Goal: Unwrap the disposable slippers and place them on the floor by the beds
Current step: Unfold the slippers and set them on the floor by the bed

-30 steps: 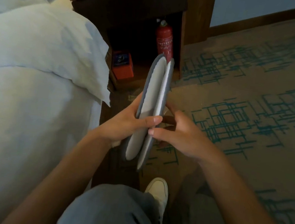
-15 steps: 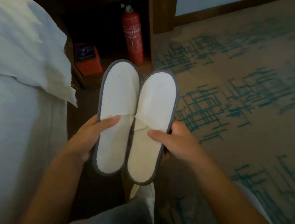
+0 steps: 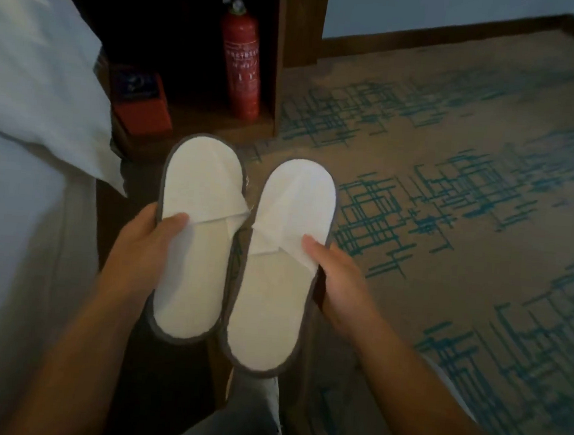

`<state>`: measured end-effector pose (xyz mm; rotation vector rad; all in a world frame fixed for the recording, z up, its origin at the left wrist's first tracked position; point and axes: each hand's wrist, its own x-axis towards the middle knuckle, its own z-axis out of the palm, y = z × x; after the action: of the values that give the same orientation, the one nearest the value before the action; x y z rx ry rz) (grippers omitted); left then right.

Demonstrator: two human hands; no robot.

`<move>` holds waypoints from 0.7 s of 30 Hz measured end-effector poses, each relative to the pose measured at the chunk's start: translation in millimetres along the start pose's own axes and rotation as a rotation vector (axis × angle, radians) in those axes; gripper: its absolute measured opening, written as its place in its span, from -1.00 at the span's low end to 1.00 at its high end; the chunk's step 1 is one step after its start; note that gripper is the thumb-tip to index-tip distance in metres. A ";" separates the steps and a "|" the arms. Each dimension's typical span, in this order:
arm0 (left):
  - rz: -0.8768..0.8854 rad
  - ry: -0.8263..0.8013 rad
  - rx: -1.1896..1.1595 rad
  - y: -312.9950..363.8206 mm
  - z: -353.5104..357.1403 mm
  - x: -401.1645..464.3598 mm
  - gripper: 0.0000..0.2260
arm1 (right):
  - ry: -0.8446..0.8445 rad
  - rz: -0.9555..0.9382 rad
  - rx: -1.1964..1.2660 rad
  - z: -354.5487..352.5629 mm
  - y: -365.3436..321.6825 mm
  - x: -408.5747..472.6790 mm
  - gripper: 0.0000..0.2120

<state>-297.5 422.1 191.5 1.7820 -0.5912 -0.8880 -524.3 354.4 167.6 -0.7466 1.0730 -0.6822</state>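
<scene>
Two flat white disposable slippers with grey edging are held side by side, tops up, above the floor. My left hand [image 3: 142,250] grips the left slipper [image 3: 200,193] at its outer edge, thumb on the folded upper. My right hand [image 3: 339,276] holds the right slipper [image 3: 293,204] the same way from its outer side. A narrow gap separates the toes; the heels nearly touch. No wrapper shows on either one.
The bed [image 3: 13,230] with white linen fills the left. A dark wooden nightstand [image 3: 300,29] ahead holds a red fire extinguisher [image 3: 241,59] and an orange box [image 3: 140,102]. Brown carpet [image 3: 454,162] with teal line patterns spreads to the right. My knee and shoe show below.
The slippers, pressed together sole to sole and on edge a second ago, have been opened apart and turned tops up, one in each hand; the toes have since spread slightly.
</scene>
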 end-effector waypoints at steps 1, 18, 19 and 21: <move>0.038 0.012 0.041 0.1 0.2 -0.5 -0.63 | -0.029 0.009 0.023 -1.6 2.9 0.4 -0.82; 0.234 -0.478 0.240 7.4 27.9 -20.8 -0.77 | 0.019 -0.096 0.148 10.6 17.0 5.7 -0.68; 0.225 -0.510 0.241 5.7 28.9 -21.8 -0.77 | 0.031 -0.113 0.139 9.2 15.4 5.1 -0.69; 0.229 -0.518 0.227 4.0 27.3 -21.9 -0.81 | 0.036 -0.125 0.131 6.9 12.1 6.0 -0.75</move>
<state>-332.5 421.2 195.9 1.6347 -1.2455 -1.1630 -514.3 358.0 156.8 -0.6939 1.0100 -0.8674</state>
